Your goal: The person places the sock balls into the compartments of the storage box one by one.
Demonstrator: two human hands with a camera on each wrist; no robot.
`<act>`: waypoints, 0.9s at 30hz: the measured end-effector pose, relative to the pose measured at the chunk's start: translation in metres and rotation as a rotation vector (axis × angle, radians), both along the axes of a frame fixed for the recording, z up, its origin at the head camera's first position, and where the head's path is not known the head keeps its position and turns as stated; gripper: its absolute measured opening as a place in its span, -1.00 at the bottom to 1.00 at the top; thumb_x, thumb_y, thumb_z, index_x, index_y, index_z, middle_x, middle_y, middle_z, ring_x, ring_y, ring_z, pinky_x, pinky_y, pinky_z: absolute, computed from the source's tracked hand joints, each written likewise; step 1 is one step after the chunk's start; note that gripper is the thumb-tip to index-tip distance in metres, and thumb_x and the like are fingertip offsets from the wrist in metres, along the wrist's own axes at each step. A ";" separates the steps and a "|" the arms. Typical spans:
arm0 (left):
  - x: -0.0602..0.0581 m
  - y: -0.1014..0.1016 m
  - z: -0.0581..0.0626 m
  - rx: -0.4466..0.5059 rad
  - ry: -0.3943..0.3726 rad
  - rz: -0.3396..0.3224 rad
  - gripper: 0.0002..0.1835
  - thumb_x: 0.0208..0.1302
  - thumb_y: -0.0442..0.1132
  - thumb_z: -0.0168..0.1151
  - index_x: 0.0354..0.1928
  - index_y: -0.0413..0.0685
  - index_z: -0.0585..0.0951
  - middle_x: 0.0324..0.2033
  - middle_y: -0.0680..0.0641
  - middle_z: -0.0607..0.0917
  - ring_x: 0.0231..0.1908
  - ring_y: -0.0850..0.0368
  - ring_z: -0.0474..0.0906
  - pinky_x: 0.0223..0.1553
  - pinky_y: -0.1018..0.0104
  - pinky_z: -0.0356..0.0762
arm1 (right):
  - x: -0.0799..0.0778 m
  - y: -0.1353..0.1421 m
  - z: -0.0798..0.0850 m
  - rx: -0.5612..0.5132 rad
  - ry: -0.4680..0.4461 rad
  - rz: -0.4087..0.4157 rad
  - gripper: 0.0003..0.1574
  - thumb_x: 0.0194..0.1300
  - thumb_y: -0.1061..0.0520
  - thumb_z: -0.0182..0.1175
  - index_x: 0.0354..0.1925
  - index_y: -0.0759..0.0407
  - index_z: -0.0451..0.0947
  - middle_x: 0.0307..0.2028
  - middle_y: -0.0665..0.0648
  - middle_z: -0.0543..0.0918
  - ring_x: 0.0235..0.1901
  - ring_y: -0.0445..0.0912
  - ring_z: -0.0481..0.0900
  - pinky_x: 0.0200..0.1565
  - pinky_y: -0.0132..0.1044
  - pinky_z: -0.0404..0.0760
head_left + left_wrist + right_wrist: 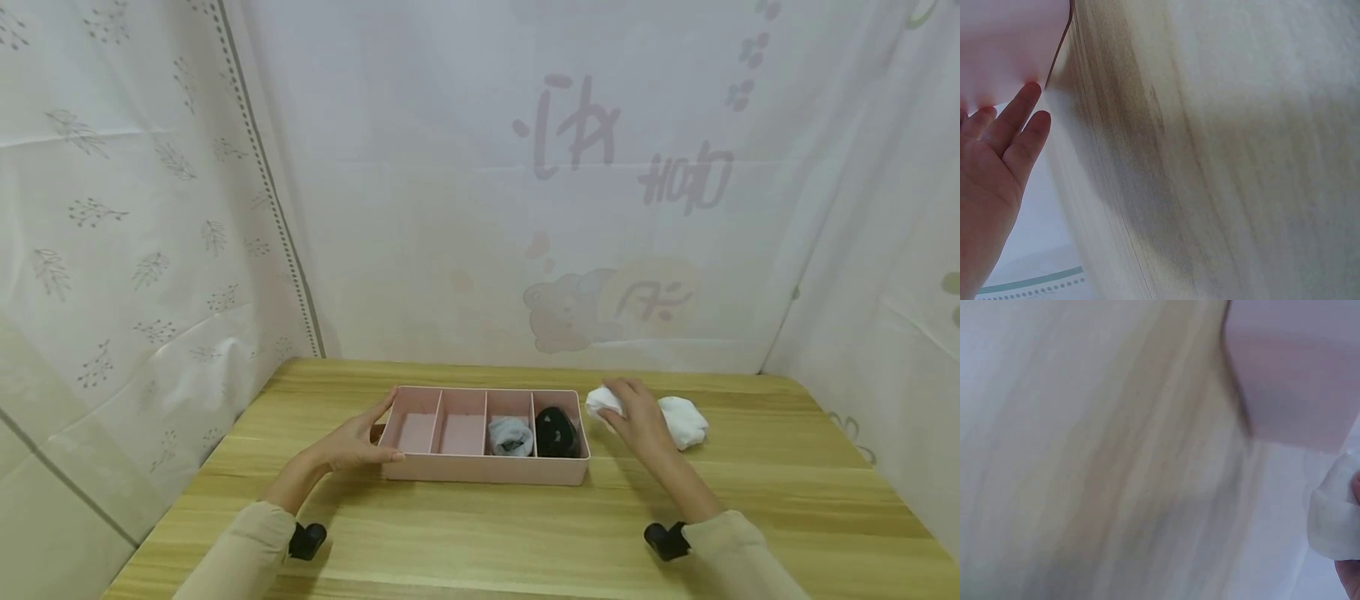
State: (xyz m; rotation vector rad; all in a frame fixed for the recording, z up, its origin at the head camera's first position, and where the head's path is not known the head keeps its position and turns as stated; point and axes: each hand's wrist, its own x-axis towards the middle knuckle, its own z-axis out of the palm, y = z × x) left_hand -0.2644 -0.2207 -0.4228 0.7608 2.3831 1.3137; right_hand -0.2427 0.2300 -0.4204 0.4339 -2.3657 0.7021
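A pink box (pixel 483 470) with divided compartments sits on the table. My left hand (pixel 351 442) grips its left end, thumb at the front corner and index finger towards the back. The left wrist view shows fingertips (pixel 1030 94) touching the box's pink wall (pixel 1010 50). Just right of the box, my right hand (pixel 639 418) pinches a balled-up white sock (pixel 603 403), which the right wrist view shows at its right edge with a folded band. Another white sock ball (pixel 683 422) lies beyond that hand.
A grey sock ball (pixel 511 437) lies in the third compartment from the left. The rightmost one holds a dark, rounded bundle (pixel 557 433). The two left compartments show bare bottoms. Patterned curtains (pixel 450 208) hang behind and beside the wooden table (pixel 480 542).
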 end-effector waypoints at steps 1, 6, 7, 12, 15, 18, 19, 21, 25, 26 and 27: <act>0.000 0.000 0.000 0.003 -0.003 -0.001 0.17 0.09 -0.17 0.39 0.48 -0.03 -0.29 0.40 -0.47 -0.17 0.24 -0.39 0.24 0.06 0.11 0.46 | 0.000 -0.003 0.002 -0.011 0.028 0.003 -0.42 -0.12 0.35 0.45 -0.04 0.40 0.55 -0.17 0.35 0.59 -0.17 0.20 0.56 -0.17 0.04 0.54; -0.001 0.000 0.000 0.006 -0.008 -0.002 0.17 0.08 -0.17 0.40 0.48 -0.04 -0.29 0.39 -0.47 -0.16 0.24 -0.39 0.25 0.04 0.15 0.48 | 0.001 -0.023 0.016 -0.043 0.153 0.053 -0.40 -0.21 0.36 0.49 -0.08 0.36 0.57 -0.17 0.34 0.59 -0.17 0.20 0.56 -0.19 0.04 0.55; -0.001 0.000 0.000 0.008 -0.010 -0.003 0.17 0.09 -0.17 0.40 0.48 -0.03 -0.29 0.39 -0.47 -0.16 0.24 -0.39 0.25 0.04 0.15 0.48 | 0.001 -0.028 0.019 -0.047 0.164 0.068 -0.40 -0.21 0.36 0.49 -0.08 0.36 0.57 -0.17 0.34 0.59 -0.17 0.19 0.56 -0.20 0.03 0.56; -0.003 0.000 -0.002 0.026 -0.018 -0.007 0.17 0.09 -0.19 0.40 0.48 -0.02 -0.30 0.39 -0.48 -0.15 0.23 -0.39 0.26 0.02 0.21 0.49 | 0.003 -0.059 0.030 -0.070 0.162 0.168 -0.40 -0.14 0.34 0.47 -0.04 0.32 0.56 -0.12 0.30 0.58 -0.18 0.14 0.57 -0.21 -0.01 0.58; -0.004 0.000 -0.002 0.038 -0.025 -0.015 0.17 0.10 -0.20 0.39 0.48 -0.02 -0.31 0.40 -0.46 -0.17 0.23 -0.39 0.27 -0.01 0.25 0.50 | 0.006 -0.079 0.034 -0.078 0.126 0.219 -0.40 -0.08 0.31 0.44 0.00 0.27 0.54 -0.09 0.26 0.57 -0.15 0.10 0.57 -0.19 -0.04 0.59; -0.004 0.000 -0.002 0.045 -0.035 -0.018 0.18 0.09 -0.19 0.40 0.48 -0.02 -0.31 0.41 -0.44 -0.20 0.23 -0.39 0.27 -0.02 0.25 0.51 | 0.009 -0.100 0.036 -0.080 0.079 0.252 -0.40 -0.03 0.28 0.42 0.04 0.24 0.52 -0.06 0.23 0.56 -0.13 0.08 0.57 -0.18 -0.08 0.61; -0.004 0.000 -0.002 0.044 -0.037 -0.017 0.18 0.09 -0.19 0.40 0.48 -0.02 -0.31 0.41 -0.44 -0.20 0.23 -0.39 0.26 -0.02 0.25 0.51 | 0.010 -0.106 0.037 -0.080 0.065 0.258 -0.39 -0.03 0.27 0.42 0.05 0.23 0.51 -0.05 0.23 0.55 -0.12 0.07 0.57 -0.18 -0.09 0.61; -0.003 0.000 -0.001 0.039 -0.034 -0.016 0.17 0.09 -0.19 0.40 0.48 -0.03 -0.31 0.41 -0.43 -0.22 0.24 -0.40 0.24 -0.01 0.24 0.51 | 0.011 -0.117 0.037 -0.082 0.034 0.276 -0.40 -0.01 0.26 0.41 0.06 0.23 0.51 -0.03 0.22 0.54 -0.10 0.06 0.56 -0.17 -0.12 0.61; -0.001 0.000 0.000 0.031 -0.035 -0.012 0.17 0.10 -0.18 0.39 0.48 -0.02 -0.31 0.41 -0.44 -0.22 0.24 -0.41 0.23 -0.01 0.23 0.51 | 0.011 -0.136 0.036 -0.080 -0.004 0.310 -0.43 0.02 0.25 0.39 0.05 0.23 0.51 0.00 0.20 0.53 -0.07 0.04 0.55 -0.14 -0.15 0.61; 0.000 0.001 0.000 0.035 -0.040 -0.014 0.17 0.10 -0.19 0.39 0.48 -0.02 -0.31 0.41 -0.44 -0.22 0.24 -0.41 0.24 -0.01 0.23 0.51 | 0.011 -0.140 0.035 -0.082 -0.011 0.321 -0.44 0.03 0.25 0.38 0.05 0.23 0.51 0.00 0.19 0.53 -0.07 0.03 0.55 -0.13 -0.15 0.61; 0.000 0.001 0.000 0.041 -0.046 -0.016 0.17 0.10 -0.19 0.39 0.48 -0.01 -0.32 0.40 -0.46 -0.20 0.23 -0.40 0.25 -0.02 0.23 0.52 | 0.011 -0.143 0.034 -0.079 -0.011 0.327 -0.44 0.04 0.24 0.38 0.05 0.23 0.51 0.00 0.19 0.53 -0.08 0.02 0.56 -0.14 -0.16 0.61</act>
